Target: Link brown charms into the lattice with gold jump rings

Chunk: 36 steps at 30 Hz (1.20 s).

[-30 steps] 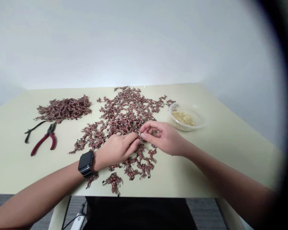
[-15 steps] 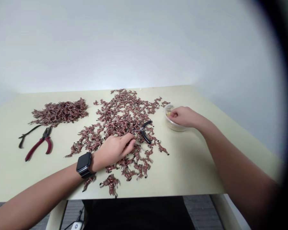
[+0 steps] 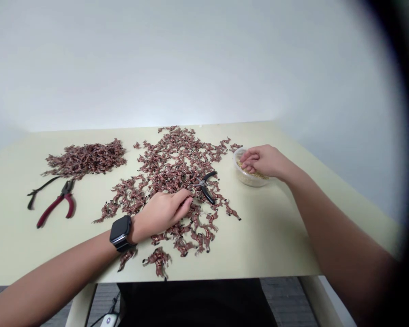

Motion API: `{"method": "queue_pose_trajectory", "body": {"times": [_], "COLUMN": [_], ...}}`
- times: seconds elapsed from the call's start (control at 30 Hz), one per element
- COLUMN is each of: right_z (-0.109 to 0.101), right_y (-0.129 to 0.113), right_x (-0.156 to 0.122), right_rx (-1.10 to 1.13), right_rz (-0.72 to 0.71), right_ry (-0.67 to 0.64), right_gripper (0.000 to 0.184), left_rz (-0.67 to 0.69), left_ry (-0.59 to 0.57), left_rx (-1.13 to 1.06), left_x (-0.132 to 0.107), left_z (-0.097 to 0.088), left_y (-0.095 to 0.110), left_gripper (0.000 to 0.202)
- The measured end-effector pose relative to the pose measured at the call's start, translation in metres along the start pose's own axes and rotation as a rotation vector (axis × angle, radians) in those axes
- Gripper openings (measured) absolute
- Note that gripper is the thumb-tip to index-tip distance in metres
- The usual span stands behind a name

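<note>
My left hand (image 3: 163,211) rests on the table among small reddish-brown charm pieces (image 3: 172,165), its fingers pinched together on one of them. A black smartwatch (image 3: 121,232) is on that wrist. Just beyond its fingertips lie black-handled pliers (image 3: 204,184) on the pieces. My right hand (image 3: 262,162) reaches into a clear plastic bowl (image 3: 247,178) of tiny gold bits, fingers curled and pinching inside it. What they hold is too small to see.
A second heap of the brown pieces (image 3: 87,159) lies at the back left. Red-handled pliers (image 3: 56,204) and a black-handled tool (image 3: 39,190) lie in front of it. The pale table (image 3: 310,200) ends at its front edge near my body.
My right hand left my left hand and went right into the bowl, uncovering the black pliers. In the last half second its fingers shifted slightly in the gold bits. My left hand stayed put.
</note>
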State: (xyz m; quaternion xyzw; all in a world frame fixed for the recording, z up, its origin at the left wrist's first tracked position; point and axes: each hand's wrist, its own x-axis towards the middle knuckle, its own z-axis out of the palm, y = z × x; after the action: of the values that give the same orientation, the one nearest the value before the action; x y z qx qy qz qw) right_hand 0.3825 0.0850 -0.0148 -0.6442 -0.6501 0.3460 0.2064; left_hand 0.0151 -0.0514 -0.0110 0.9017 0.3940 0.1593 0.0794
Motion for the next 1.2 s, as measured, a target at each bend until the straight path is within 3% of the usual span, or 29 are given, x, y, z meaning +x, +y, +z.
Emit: {"method": "queue_pose_trajectory", "body": {"times": [0.17,0.3,0.63,0.97,1.2], "right_z": [-0.001,-0.003,-0.004,-0.003,-0.004], "right_y": [-0.001,-0.008,-0.024,-0.022,-0.015], "right_x": [-0.002,-0.009,-0.02,-0.018,-0.013], "right_rx": [0.048,0.034,0.028,0.161,0.12], "right_rz": [0.016,0.016,-0.007,0.006,-0.022], "right_ry": [0.003,0.013,0.113,0.062,0.039], "right_gripper": [0.019,0.024,0.017,0.014,0.018], "left_rz": [-0.009,-0.011,-0.004,-0.003,0.001], "left_ry": [-0.005,-0.011,-0.005,-0.008,0.004], "left_rx": [0.016,0.018,-0.002,0.003,0.001], "left_x": [0.0,-0.001,-0.001,-0.001,0.0], "left_z": [0.001,0.001,0.002,0.002,0.001], "left_y": [-0.001,-0.002,-0.003,-0.003,-0.002], "left_gripper": [0.029,0.03,0.03,0.029,0.03]}}
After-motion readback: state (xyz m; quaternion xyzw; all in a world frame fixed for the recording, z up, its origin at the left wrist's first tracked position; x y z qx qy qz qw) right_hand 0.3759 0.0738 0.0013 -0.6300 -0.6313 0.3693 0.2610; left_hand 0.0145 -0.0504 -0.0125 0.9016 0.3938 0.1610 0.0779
